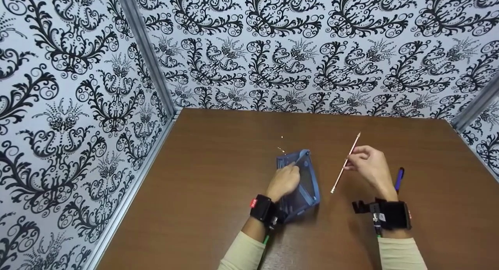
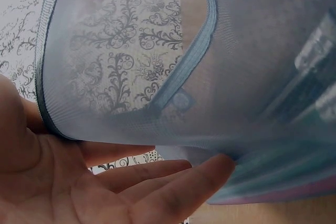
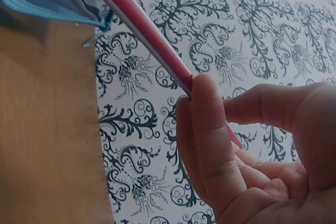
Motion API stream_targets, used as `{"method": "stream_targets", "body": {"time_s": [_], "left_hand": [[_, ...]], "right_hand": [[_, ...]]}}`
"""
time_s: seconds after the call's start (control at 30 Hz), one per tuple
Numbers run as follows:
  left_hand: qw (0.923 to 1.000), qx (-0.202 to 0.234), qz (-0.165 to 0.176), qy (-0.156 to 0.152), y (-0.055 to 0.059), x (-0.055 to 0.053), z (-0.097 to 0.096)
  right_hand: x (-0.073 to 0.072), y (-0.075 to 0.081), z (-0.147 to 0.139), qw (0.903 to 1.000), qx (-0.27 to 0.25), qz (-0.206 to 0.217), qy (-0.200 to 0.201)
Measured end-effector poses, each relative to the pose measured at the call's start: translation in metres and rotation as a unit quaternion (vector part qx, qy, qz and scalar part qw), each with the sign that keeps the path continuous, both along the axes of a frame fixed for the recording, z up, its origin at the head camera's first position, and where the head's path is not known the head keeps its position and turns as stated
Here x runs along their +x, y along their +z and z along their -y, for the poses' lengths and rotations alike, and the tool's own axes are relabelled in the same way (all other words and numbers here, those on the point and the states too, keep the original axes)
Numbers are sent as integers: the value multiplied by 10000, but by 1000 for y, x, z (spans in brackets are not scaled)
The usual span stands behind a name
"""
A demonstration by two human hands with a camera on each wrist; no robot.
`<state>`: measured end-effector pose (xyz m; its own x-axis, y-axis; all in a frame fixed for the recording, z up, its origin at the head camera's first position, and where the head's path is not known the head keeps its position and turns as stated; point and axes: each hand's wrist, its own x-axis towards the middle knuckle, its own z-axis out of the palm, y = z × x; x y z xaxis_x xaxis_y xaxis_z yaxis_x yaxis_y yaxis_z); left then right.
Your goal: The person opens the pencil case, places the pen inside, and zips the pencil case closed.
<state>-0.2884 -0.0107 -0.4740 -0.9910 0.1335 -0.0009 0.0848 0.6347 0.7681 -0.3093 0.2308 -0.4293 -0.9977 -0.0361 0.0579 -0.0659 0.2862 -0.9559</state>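
Observation:
A blue translucent mesh zip pouch stands mid-table with its zipped mouth spread open toward the right. My left hand holds it by its left side; in the left wrist view the pouch's edge passes between thumb and fingers. To the right of the pouch, above the table, my right hand pinches a slim red-and-white pencil between thumb and fingertips. The pencil slants, its sharpened tip pointing away and its other end toward the pouch's side. The right wrist view shows the pencil's red side up close.
A blue-purple pen lies on the brown table, just right of my right wrist. Patterned black-and-white walls border the table at the back and sides. Dark wrist-worn devices sit on both wrists.

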Motion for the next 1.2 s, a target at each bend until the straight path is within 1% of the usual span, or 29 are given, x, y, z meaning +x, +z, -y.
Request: {"method": "stream_targets", "body": {"time_s": [0.17,0.4,0.6,0.83,1.03,1.2], "left_hand": [[10000,20,47,52,1,1,0],[9998,182,98,5,1,2,1],[9999,161,-14,38,0,1,0],[9998,75,-160,55,1,1,0],[9998,122,-102,104,2,1,-1],[9998,95,-148,76,2,0,0]], "right_hand": [[0,-3,7,10000,64,-48,31],[0,-5,14,9999,60,-79,31],[-2,-8,19,9999,89,-42,66],[-1,-10,25,10000,-36,-20,36],[-2,-14,33,9998,-210,-25,30],[-3,-17,39,9999,-148,-26,64]]}}
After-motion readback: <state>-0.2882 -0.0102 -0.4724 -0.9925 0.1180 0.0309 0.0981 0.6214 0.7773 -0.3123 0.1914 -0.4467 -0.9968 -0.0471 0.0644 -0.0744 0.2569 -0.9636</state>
